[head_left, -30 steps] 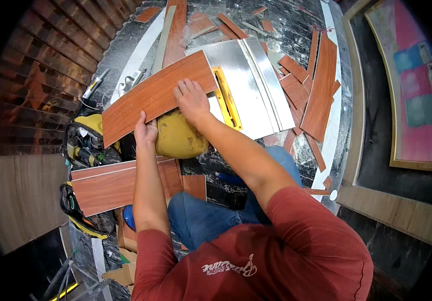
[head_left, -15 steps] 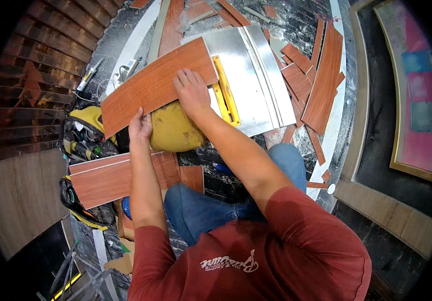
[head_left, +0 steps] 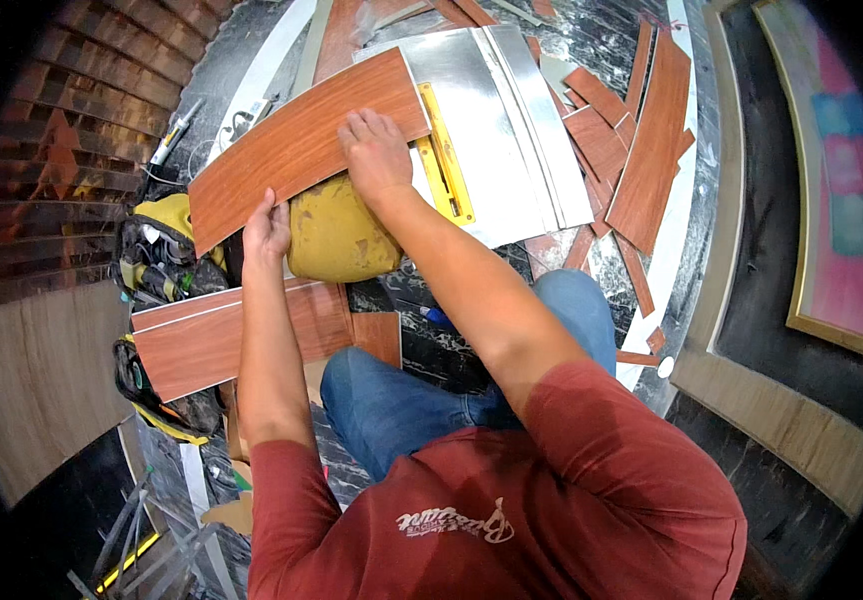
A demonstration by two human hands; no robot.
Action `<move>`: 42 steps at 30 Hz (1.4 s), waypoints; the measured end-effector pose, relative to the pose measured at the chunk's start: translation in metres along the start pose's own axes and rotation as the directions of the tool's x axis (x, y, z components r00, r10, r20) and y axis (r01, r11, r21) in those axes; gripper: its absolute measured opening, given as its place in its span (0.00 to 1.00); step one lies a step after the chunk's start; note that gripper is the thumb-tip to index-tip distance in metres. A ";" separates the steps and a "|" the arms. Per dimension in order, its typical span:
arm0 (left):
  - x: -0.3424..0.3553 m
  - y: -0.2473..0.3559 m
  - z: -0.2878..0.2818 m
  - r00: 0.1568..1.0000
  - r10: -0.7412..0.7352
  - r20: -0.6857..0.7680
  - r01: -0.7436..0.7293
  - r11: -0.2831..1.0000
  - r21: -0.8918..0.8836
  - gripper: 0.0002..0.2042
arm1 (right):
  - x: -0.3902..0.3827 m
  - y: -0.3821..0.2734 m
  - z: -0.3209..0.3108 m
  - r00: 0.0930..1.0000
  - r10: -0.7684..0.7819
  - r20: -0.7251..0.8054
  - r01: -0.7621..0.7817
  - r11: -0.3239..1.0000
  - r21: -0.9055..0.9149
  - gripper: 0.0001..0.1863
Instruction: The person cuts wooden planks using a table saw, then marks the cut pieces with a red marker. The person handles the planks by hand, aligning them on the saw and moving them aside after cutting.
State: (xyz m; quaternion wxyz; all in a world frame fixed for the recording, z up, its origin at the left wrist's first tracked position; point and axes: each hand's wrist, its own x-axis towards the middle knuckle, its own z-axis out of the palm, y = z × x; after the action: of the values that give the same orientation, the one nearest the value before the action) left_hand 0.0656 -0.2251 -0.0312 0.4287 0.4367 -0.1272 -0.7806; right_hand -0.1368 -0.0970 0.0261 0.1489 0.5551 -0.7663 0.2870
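A reddish-brown wood-look plank (head_left: pixel 281 135) lies slantwise, its right end over the metal saw table (head_left: pixel 521 150) by the yellow slotted insert (head_left: pixel 444 160). My left hand (head_left: pixel 267 230) is closed on the plank's near edge toward its left end, with its lower fingers partly hidden. Farther right, my right hand (head_left: pixel 376 155) grips the same near edge, its bent fingers over the top face and its thumb out of sight. Below the plank bulges a dusty mustard-yellow rounded body (head_left: pixel 341 235), partly covered by the plank.
More planks (head_left: pixel 211 345) rest at left, in front of an open tool bag (head_left: pixel 166 265). Offcuts and a long plank (head_left: pixel 651 150) are heaped right of the saw table. A white-and-grey stick-like tool (head_left: pixel 176 133) lies far left. My knees (head_left: pixel 376 400) are close by.
The whole view has shifted slightly. Both hands keep their places on the plank, which lies at nearly the same slant beside the yellow insert.
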 end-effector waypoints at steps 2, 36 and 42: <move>-0.003 0.000 0.001 1.000 0.002 0.003 -0.002 1.000 0.016 0.14 | -0.001 0.001 0.001 1.000 -0.002 0.000 0.002 1.000 -0.012 0.15; -0.003 -0.003 -0.007 1.000 0.000 -0.018 0.000 1.000 0.016 0.12 | -0.011 -0.001 -0.003 0.996 0.031 0.078 -0.029 0.999 -0.029 0.17; -0.007 -0.005 -0.005 1.000 0.016 -0.013 -0.015 0.997 0.075 0.09 | -0.013 -0.001 0.000 1.000 0.028 -0.009 -0.028 1.000 -0.015 0.16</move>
State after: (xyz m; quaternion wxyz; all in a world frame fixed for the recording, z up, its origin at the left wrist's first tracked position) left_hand 0.0689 -0.2160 -0.0333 0.4188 0.4568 -0.1567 -0.7690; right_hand -0.1316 -0.0868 0.0192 0.1524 0.5421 -0.7754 0.2856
